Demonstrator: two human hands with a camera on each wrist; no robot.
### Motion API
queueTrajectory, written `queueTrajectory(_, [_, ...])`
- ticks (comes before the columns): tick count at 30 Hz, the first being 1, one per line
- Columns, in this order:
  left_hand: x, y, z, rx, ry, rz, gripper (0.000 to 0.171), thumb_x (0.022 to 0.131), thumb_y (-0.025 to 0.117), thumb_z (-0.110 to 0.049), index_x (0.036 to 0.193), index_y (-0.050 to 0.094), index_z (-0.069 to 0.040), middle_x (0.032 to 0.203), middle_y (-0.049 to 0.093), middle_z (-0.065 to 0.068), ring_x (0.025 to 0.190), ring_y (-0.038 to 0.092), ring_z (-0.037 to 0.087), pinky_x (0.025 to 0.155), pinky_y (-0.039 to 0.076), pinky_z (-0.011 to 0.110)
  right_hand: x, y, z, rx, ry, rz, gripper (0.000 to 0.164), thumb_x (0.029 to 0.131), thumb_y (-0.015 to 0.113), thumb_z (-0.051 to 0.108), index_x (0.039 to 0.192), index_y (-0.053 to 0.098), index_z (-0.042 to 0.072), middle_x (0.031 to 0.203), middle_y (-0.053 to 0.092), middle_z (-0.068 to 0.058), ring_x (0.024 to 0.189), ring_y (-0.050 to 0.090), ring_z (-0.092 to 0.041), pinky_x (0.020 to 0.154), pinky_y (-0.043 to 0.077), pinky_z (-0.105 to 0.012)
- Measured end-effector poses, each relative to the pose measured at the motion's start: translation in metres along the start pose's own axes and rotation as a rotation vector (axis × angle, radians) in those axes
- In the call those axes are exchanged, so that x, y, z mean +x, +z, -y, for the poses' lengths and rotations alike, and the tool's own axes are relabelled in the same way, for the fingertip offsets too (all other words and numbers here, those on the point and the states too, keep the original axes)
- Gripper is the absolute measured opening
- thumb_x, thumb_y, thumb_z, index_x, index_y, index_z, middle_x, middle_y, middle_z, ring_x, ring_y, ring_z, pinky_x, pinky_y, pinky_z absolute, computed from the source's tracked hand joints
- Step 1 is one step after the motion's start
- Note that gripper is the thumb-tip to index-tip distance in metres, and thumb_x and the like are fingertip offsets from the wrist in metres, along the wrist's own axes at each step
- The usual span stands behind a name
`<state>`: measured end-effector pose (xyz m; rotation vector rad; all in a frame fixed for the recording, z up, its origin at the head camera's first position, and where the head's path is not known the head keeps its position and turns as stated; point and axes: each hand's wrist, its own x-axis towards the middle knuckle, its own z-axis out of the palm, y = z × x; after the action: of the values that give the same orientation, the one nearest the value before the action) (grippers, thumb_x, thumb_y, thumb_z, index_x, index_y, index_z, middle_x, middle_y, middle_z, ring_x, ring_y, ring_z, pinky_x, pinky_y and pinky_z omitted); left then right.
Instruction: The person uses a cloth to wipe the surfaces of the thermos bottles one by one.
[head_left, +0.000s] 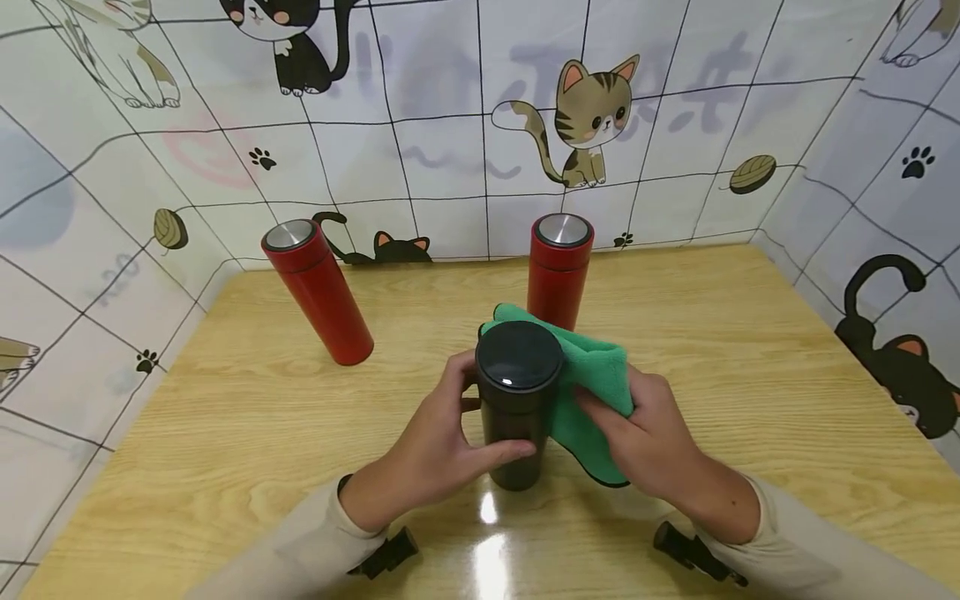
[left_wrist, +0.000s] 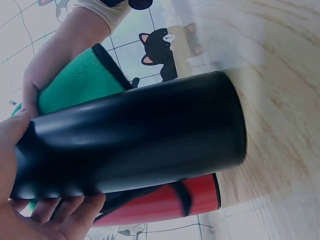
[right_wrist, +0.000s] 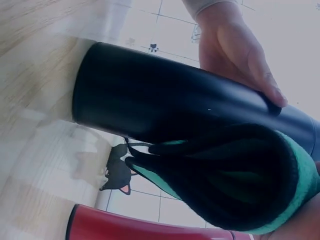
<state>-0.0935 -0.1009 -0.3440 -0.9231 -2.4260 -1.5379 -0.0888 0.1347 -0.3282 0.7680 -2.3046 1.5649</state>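
A black thermos bottle [head_left: 513,419] with a glossy dark lid [head_left: 520,354] is upright before me at the middle of the table. My left hand [head_left: 442,437] grips its left side, thumb across the front and fingers round the back. My right hand [head_left: 654,437] holds a folded green cloth [head_left: 596,375] with dark edging against the bottle's right side. In the left wrist view, the black bottle [left_wrist: 135,140] hides part of the cloth [left_wrist: 82,85]. The right wrist view shows the cloth's [right_wrist: 295,175] open fold beside the bottle. Whether the bottle's base touches the table is unclear.
Behind the cloth stands a red thermos bottle [head_left: 558,275] with a silver lid, its lower part hidden. Another red bottle [head_left: 322,300] stands farther left. The wooden table [head_left: 225,433] meets white sheet walls [head_left: 442,158] with printed cats at the back and sides.
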Motion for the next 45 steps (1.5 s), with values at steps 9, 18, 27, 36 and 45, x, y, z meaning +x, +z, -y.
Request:
queueTrajectory(9, [0.0001, -0.0002, -0.0004, 0.002, -0.015, 0.002, 0.093, 0.073, 0.09, -0.018, 0.144, 0.03, -0.013, 0.142, 0.051, 0.001, 0.125, 0.055, 0.02, 0.089, 0.057, 0.037, 0.0003, -0.0001, -0.0014, 0.001, 0.023, 0.06, 0.036, 0.095, 0.058, -0.003, 0.131, 0.062, 0.003, 0.122, 0.071, -0.01, 0.107, 0.069, -0.004, 0.086, 0.058, -0.024])
queueTrajectory(18, [0.0009, 0.0005, -0.0009, 0.023, -0.01, 0.003, 0.093, 0.073, 0.09, -0.019, 0.144, 0.03, -0.011, 0.141, 0.052, 0.003, 0.124, 0.056, 0.021, 0.089, 0.057, 0.036, -0.0016, 0.0011, 0.0004, 0.067, -0.006, 0.035, 0.04, 0.094, 0.056, -0.008, 0.134, 0.06, 0.0, 0.127, 0.069, -0.008, 0.112, 0.067, -0.004, 0.089, 0.057, -0.023])
queueTrajectory(27, [0.0016, 0.0007, -0.0025, 0.017, -0.02, 0.012, 0.093, 0.073, 0.09, -0.02, 0.144, 0.03, -0.012, 0.14, 0.052, 0.001, 0.123, 0.056, 0.02, 0.089, 0.057, 0.037, -0.004, 0.0006, 0.0044, 0.111, -0.116, -0.08, 0.045, 0.088, 0.056, -0.017, 0.131, 0.062, -0.003, 0.128, 0.068, 0.005, 0.115, 0.065, -0.005, 0.093, 0.055, -0.02])
queueTrajectory(36, [-0.0004, 0.0001, -0.0032, 0.016, -0.039, 0.008, 0.092, 0.074, 0.09, -0.021, 0.144, 0.03, -0.012, 0.14, 0.052, 0.002, 0.123, 0.057, 0.02, 0.09, 0.057, 0.038, -0.0031, -0.0004, 0.0064, 0.077, -0.081, -0.069, 0.045, 0.091, 0.056, -0.014, 0.133, 0.061, -0.001, 0.129, 0.067, 0.006, 0.116, 0.065, -0.004, 0.092, 0.055, -0.02])
queueTrajectory(45, [0.001, 0.0, -0.003, 0.009, -0.025, 0.009, 0.092, 0.074, 0.09, -0.02, 0.143, 0.031, -0.011, 0.14, 0.053, 0.003, 0.122, 0.057, 0.021, 0.089, 0.057, 0.039, -0.0027, -0.0007, 0.0065, 0.086, -0.105, -0.099, 0.045, 0.09, 0.056, -0.015, 0.132, 0.062, -0.002, 0.129, 0.067, 0.004, 0.117, 0.065, -0.006, 0.094, 0.054, -0.021])
